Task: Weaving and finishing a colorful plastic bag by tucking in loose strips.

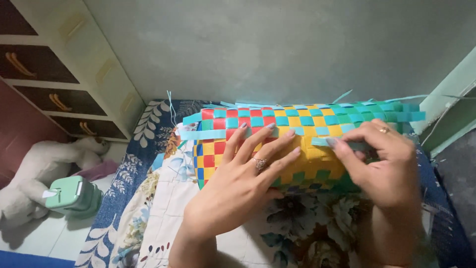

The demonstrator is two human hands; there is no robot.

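A bed (163, 208) with a flowery cover fills the bottom of the view, next to a green wall (277, 44). On the bed lies a woven basket (258, 134) made of red, yellow, blue and green plastic strips. It is tipped on its side, and its long way runs left to right, right in front of both hands. I cannot see inside it. The left hand (243, 173) lies flat on the weave with fingers spread, holding nothing. The right hand (382, 159) pinches a loose light blue strip (342, 144) near the basket's right end. On the floor to the left sit a white stuffed toy (44, 164) and a small green box (74, 194).
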